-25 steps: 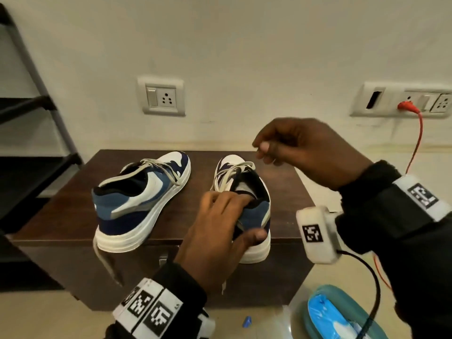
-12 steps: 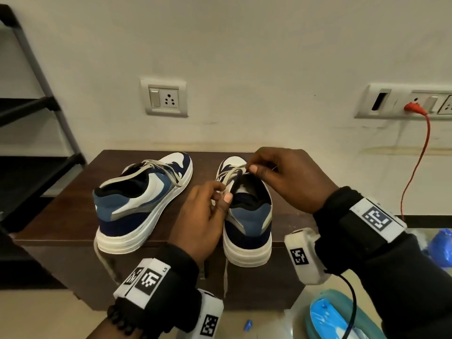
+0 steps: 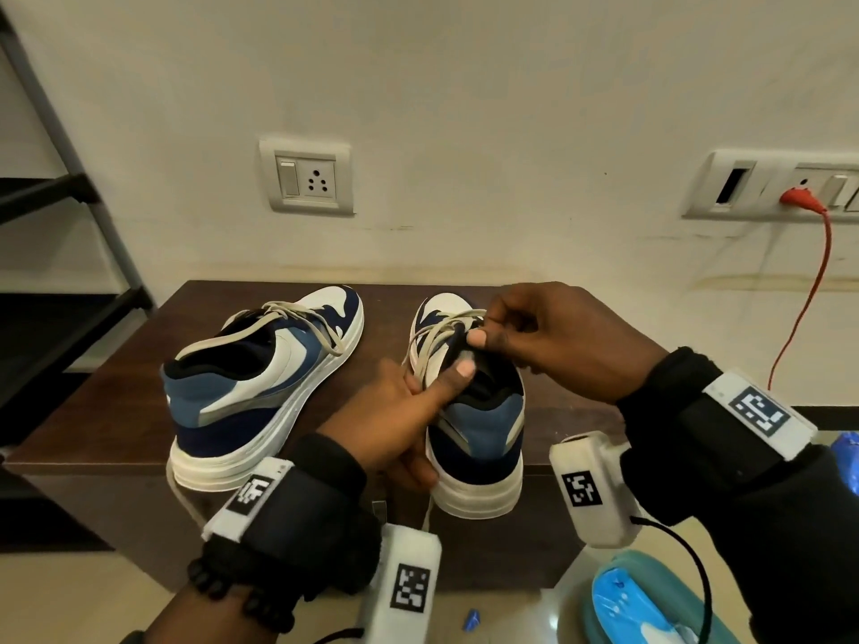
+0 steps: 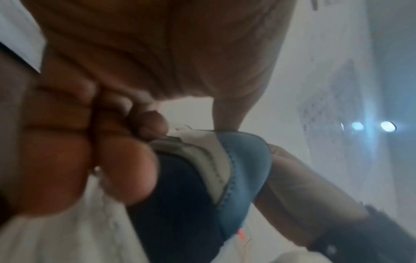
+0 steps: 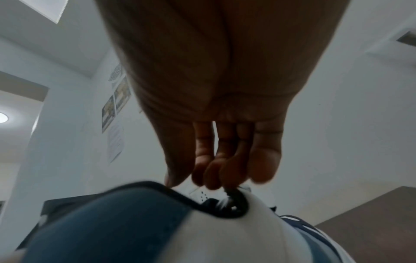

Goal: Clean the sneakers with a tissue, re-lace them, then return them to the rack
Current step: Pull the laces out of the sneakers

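Observation:
Two blue, navy and white sneakers stand heel-toward-me on a dark wooden table [image 3: 116, 397]. The left sneaker [image 3: 260, 392] sits untouched, its beige laces loose. My left hand [image 3: 418, 388] grips the collar side of the right sneaker [image 3: 479, 425], thumb pressed on its tongue; its fingers [image 4: 126, 156] curl against the shoe's side [image 4: 202, 178]. My right hand [image 3: 511, 332] pinches a beige lace [image 3: 437, 339] above the tongue, and in the right wrist view the fingertips [image 5: 216, 176] meet just over the shoe's collar [image 5: 234, 204].
A black shoe rack [image 3: 56, 234] stands at the left. Wall sockets [image 3: 304, 181] are behind the table, with a red cable [image 3: 809, 290] plugged in at the right. A teal container [image 3: 650, 601] with blue contents sits on the floor at lower right.
My right hand came down from above the table to the right sneaker's laces and took hold of one. My left hand shifted from the heel up to the collar and tongue.

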`<state>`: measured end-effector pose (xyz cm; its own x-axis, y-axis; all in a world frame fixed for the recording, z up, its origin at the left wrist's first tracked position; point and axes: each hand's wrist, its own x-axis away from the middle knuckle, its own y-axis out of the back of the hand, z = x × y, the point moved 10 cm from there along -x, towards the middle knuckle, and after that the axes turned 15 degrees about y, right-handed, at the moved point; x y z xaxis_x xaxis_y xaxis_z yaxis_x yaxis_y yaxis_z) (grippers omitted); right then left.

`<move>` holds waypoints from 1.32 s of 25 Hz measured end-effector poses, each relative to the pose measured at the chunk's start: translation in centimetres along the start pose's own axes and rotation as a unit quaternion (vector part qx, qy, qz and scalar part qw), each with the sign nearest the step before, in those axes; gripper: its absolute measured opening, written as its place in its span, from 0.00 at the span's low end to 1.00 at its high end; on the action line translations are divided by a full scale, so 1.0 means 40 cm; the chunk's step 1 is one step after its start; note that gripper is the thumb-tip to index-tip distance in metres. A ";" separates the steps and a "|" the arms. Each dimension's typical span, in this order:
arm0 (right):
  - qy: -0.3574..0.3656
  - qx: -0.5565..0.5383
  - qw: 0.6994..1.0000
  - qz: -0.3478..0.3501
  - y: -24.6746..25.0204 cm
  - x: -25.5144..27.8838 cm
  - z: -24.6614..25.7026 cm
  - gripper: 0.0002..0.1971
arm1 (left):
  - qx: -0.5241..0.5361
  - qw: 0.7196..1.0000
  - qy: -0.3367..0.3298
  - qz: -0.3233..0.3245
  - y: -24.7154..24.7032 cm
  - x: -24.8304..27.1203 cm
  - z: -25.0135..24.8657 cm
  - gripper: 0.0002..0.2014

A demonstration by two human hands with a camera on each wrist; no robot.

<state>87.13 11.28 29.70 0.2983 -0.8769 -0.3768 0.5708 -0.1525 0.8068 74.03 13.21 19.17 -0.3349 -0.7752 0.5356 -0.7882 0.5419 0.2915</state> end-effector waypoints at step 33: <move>0.075 0.126 0.970 0.192 -0.175 0.023 0.152 0.27 | -0.188 0.877 -0.308 -0.319 0.092 0.102 -0.156 0.25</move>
<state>78.77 8.79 26.49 0.5706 -0.8179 -0.0740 0.1958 0.0479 0.9795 72.96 14.07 27.37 -0.1948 -0.9249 -0.3265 -0.7293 -0.0860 0.6788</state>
